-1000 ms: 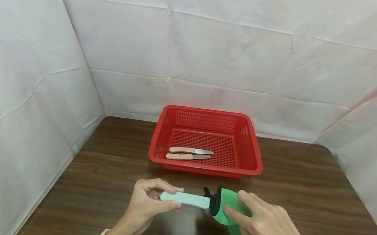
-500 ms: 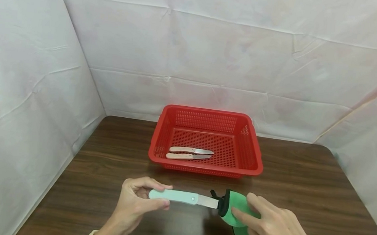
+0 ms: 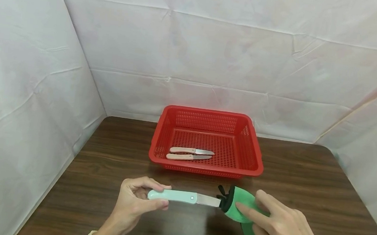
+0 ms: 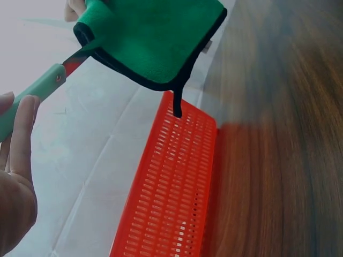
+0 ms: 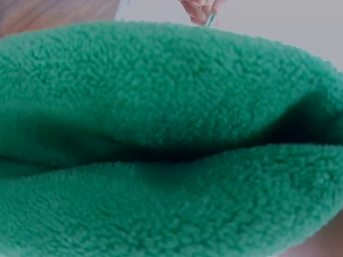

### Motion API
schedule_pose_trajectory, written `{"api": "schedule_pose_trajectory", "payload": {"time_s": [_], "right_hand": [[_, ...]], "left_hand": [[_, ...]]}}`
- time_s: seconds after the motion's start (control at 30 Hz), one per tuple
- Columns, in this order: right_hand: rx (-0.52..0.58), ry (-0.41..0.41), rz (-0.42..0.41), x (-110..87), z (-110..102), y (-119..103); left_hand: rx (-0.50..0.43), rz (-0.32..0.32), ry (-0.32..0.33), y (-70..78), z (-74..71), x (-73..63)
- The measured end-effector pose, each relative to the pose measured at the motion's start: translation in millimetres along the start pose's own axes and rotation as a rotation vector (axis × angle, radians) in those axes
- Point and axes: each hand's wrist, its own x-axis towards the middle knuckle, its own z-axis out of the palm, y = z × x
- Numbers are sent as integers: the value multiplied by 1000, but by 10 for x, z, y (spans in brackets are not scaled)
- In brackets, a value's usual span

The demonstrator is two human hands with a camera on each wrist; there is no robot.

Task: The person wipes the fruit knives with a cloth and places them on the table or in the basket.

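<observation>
My left hand (image 3: pixel 131 197) pinches the pale mint handle of a paring knife (image 3: pixel 173 196) between thumb and fingers, above the table. The blade points right, and its tip is hidden in a fold of green cloth (image 3: pixel 242 207) with black edging and a black loop. My right hand (image 3: pixel 280 226) grips that cloth around the blade, one finger laid along it. In the left wrist view the cloth (image 4: pixel 150 43) hangs down from the blade, beside the knife handle (image 4: pixel 40 88). The cloth (image 5: pixel 161 80) fills most of the right wrist view.
A red plastic basket (image 3: pixel 204 166) stands at the back of the wooden table (image 3: pixel 112 155). Inside lie two knives (image 3: pixel 181 150) with cream handles, blades to the right. White sheeting (image 3: pixel 216 51) hangs behind and at both sides.
The knife and left hand have moved left and the cloth right, so part of the blade shows between handle and cloth. Over the last half second the cloth shifted slightly further right.
</observation>
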Motion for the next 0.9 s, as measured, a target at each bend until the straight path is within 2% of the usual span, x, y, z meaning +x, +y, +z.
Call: {"api": "schedule_pose_trajectory", "payload": {"time_s": [0.17,0.27,0.47,0.67,0.9], "right_hand": [[-13,102,-39,88,-20,5],[-13,125,-41,141,-28,-11],[22,46,-12,215,7,-72],[35,-44,-42,222,108,-121],[27,-67,-68,162,147,-116]], "left_hand": [[-31,-4,-18,-20,21,-1],[-32,-9,-23,-46,39,10],[-13,-29,-23,-110,119,44],[-1,-11,-21,-157,199,64],[-14,3,-3,-157,174,39]]}}
